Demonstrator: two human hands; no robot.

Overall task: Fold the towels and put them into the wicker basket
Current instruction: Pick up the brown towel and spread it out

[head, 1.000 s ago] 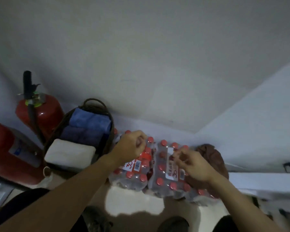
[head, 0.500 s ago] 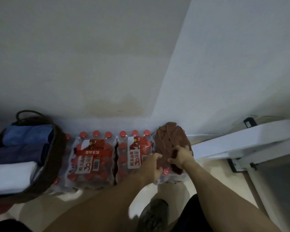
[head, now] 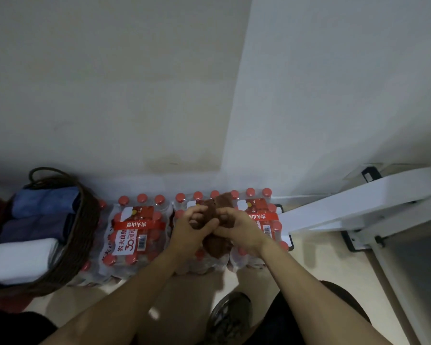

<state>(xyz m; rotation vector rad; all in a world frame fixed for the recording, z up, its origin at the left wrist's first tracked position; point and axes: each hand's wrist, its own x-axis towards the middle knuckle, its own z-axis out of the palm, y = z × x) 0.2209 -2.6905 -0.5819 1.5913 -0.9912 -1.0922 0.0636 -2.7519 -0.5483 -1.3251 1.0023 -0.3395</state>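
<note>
A crumpled brown towel [head: 215, 242] is bunched between both hands, above the shrink-wrapped packs of red-capped bottles [head: 135, 230]. My left hand [head: 193, 226] grips its left side and my right hand [head: 238, 226] grips its right side, fingers closed into the cloth. The dark wicker basket [head: 81, 235] stands on the floor at the left. It holds a folded blue towel [head: 44, 201], a darker blue towel [head: 35, 227] and a white towel [head: 18, 260], laid side by side.
Bottle packs line the base of the white wall. A white metal frame [head: 358, 207] slants across the right side. A shoe [head: 228, 319] shows on the pale floor below my arms. Something red sits at the far left edge.
The view has swung right, away from the red extinguishers. My hands reached the brown towel on the right-hand pack, took hold of it and drew it left over the middle pack.
</note>
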